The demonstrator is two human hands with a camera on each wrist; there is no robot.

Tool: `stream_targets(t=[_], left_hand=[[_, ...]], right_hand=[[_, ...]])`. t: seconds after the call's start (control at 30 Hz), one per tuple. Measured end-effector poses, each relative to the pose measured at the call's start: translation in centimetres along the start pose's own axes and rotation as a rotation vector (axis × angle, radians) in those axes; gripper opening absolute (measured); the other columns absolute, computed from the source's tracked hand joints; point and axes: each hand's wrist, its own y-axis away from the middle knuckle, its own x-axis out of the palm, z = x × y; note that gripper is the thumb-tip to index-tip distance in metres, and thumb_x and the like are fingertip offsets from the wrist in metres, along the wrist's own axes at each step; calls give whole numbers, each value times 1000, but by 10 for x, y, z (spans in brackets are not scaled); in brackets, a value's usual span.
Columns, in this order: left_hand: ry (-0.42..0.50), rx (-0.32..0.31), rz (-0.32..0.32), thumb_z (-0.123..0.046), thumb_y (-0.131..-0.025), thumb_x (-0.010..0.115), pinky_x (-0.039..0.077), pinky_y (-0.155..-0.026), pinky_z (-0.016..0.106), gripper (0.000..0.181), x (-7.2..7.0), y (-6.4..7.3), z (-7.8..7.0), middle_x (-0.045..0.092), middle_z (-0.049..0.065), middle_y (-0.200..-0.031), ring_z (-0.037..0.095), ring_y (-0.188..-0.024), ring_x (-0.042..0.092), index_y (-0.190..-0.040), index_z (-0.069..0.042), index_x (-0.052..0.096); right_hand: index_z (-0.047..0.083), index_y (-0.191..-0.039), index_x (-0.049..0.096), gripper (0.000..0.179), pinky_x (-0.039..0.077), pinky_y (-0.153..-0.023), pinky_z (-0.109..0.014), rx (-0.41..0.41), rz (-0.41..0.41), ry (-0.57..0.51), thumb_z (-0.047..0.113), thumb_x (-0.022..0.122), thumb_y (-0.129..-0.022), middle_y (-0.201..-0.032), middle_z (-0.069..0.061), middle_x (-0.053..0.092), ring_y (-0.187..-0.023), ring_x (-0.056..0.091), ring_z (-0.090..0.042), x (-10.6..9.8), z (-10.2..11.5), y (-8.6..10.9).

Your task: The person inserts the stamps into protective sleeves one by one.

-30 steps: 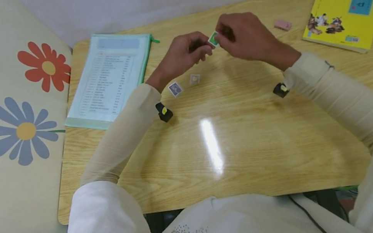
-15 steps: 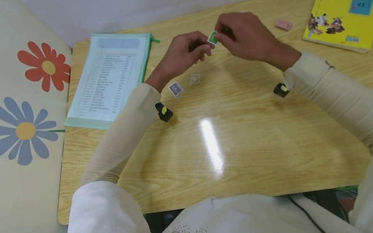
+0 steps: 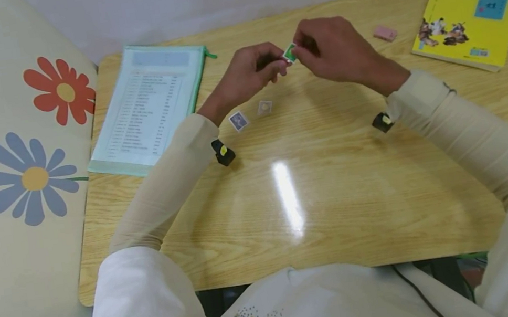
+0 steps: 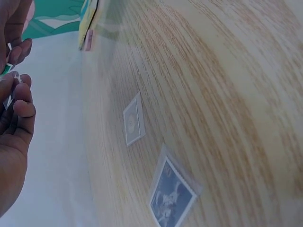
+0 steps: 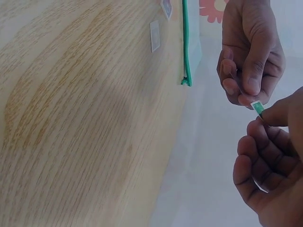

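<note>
Above the far part of the table, my right hand [image 3: 333, 51] pinches a small green stamp [image 3: 290, 53] with a white border between thumb and finger. My left hand [image 3: 255, 71] meets it from the other side, its thumb and fingers gripping what looks like a small clear plastic sleeve [image 4: 17, 76] at the stamp's edge. How far the stamp sits inside the sleeve cannot be made out. Below the left hand, a dark blue stamp [image 4: 171, 197] and a pale stamp [image 4: 133, 120] lie flat on the table, each in a clear sleeve.
A zipped file folder [image 3: 147, 105] with a printed sheet lies at the back left. Past the right hand are a pink eraser-like block [image 3: 384, 33] and a yellow book [image 3: 467, 18]. The wooden table [image 3: 335, 196] meets a wall behind.
Both hands stay almost in place. The green stamp shifts very slightly between the fingertips; the things on the table have not moved.
</note>
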Motion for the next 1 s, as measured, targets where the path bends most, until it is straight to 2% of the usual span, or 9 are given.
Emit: stream_targets(t=[0.2,0.33,0.5,0.73,0.87,1.0], left_hand=[[27,34,-18,-18,-103,58,48,-72,32,22,1,1,0,66,14,-101,31,-87,58,-114,-1,66],[36,52,-28,-17,-103,58,47,-71,34,21,0,3,-2,65,16,-101,28,-84,58,-113,-1,66],[47,82,-29,-15,-103,57,45,-70,36,19,0,4,-3,64,21,-101,31,-83,56,-113,-2,67],[50,63,-52,-18,-102,59,45,-67,32,20,1,1,2,66,14,-98,30,-83,56,-112,-3,67],[26,57,-45,-18,-102,59,48,-73,33,20,1,-1,5,66,12,-99,30,-86,58,-113,-3,67],[-19,17,-29,-19,-102,60,50,-78,32,20,1,-2,3,66,13,-100,29,-89,59,-113,-4,67]], right_hand=[[0,-108,64,29,46,-64,-29,51,-22,-27,27,52,-105,-88,-6,67,-69,57,-13,2,1,1],[0,-109,63,29,46,-64,-28,68,-29,-39,27,51,-105,-88,-5,66,-69,57,-13,3,1,1],[1,-110,63,30,46,-63,-28,81,-29,-47,28,50,-105,-88,-4,65,-70,57,-13,4,1,2],[0,-110,62,30,45,-62,-27,85,-36,-64,27,50,-105,-88,-4,65,-69,57,-13,4,2,2],[1,-110,62,30,45,-64,-28,76,-26,-50,27,50,-105,-88,-4,65,-70,57,-13,3,3,1],[1,-109,63,29,46,-67,-30,56,-5,-28,27,51,-105,-90,-5,65,-72,57,-14,1,3,0]])
